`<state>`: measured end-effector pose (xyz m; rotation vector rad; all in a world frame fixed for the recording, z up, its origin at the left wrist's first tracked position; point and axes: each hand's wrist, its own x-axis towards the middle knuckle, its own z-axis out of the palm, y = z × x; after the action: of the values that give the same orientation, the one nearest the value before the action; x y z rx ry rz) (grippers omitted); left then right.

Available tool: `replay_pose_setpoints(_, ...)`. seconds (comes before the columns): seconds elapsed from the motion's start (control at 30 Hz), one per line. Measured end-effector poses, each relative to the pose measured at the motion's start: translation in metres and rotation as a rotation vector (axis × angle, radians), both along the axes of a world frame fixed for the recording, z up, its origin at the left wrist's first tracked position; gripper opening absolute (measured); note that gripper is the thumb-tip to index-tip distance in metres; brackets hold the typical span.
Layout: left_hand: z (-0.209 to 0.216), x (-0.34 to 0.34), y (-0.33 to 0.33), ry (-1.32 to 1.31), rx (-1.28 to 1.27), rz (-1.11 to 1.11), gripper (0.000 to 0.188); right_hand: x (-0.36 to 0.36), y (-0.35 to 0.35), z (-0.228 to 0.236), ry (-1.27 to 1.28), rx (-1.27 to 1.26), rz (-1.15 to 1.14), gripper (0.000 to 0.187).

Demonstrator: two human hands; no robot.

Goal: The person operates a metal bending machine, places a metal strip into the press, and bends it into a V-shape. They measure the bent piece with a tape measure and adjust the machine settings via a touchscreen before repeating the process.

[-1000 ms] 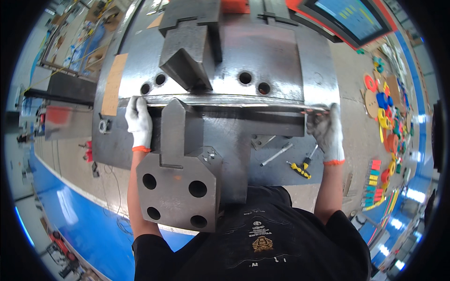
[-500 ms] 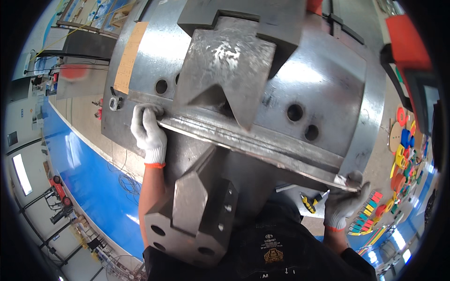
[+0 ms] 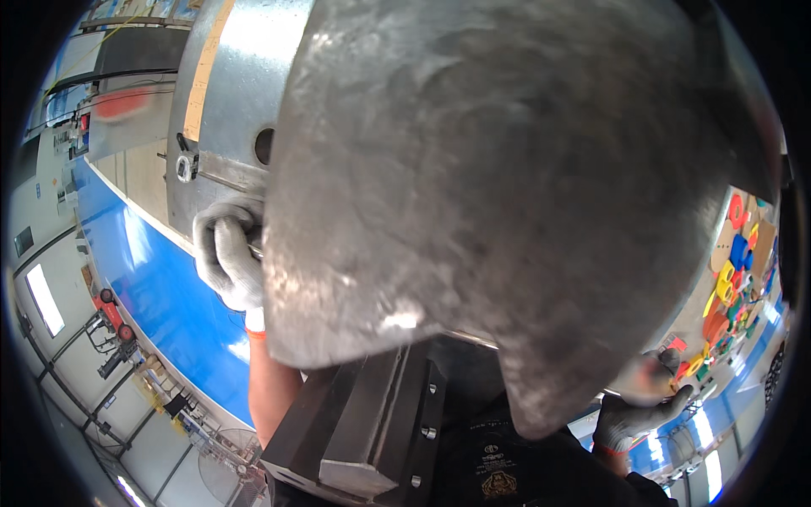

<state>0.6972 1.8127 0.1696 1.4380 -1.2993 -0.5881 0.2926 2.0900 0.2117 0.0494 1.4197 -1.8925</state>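
Observation:
A large steel block with a V-shaped notch fills the middle of the head view, very close and blurred. Behind it runs a long metal strip, of which only short lengths of edge show. At the strip's left end, my left hand, in a white knit glove with an orange cuff, has its fingers curled round the edge. My right hand, gloved alike, is at the right end, thumb and fingers about the strip; the contact is partly blurred. Below the notch stands a ridged steel tool with bolts along its side.
A metal plate with a round hole and a tan strip lies at upper left. Beside it is a small round gauge-like item. Blue flooring stretches left. Colourful plastic parts lie at far right.
The notched block now looms much larger and hides most of the strip and plate. My left hand appears farther left and slightly lower; my right hand sits lower in view, still at its end.

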Motion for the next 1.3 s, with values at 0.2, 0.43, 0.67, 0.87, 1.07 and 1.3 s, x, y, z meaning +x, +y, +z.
replay_pose_setpoints(0.2,-0.003,-0.005,-0.005,0.052,-0.016,0.048,0.023,0.004,-0.008,0.004,0.052,0.237,-0.179,0.059)
replay_pose_setpoints(0.43,0.004,0.000,-0.003,0.045,-0.021,0.106,0.023,-0.002,0.003,-0.008,0.179,0.177,0.103,0.056)
replay_pose_setpoints(0.67,0.005,-0.005,-0.009,0.112,-0.038,0.125,0.025,0.003,-0.014,0.002,0.044,0.045,0.198,0.056)
replay_pose_setpoints(0.87,0.005,-0.006,-0.008,0.165,-0.072,0.185,0.025,0.003,-0.013,0.006,-0.025,0.101,0.236,0.059)
replay_pose_setpoints(1.07,0.008,-0.011,-0.012,0.212,-0.088,0.201,0.026,0.001,-0.014,-0.001,0.056,0.111,0.119,0.059)
replay_pose_setpoints(1.3,0.004,-0.007,-0.013,0.166,-0.046,0.228,0.027,0.004,-0.025,-0.012,0.071,0.159,0.085,0.060)
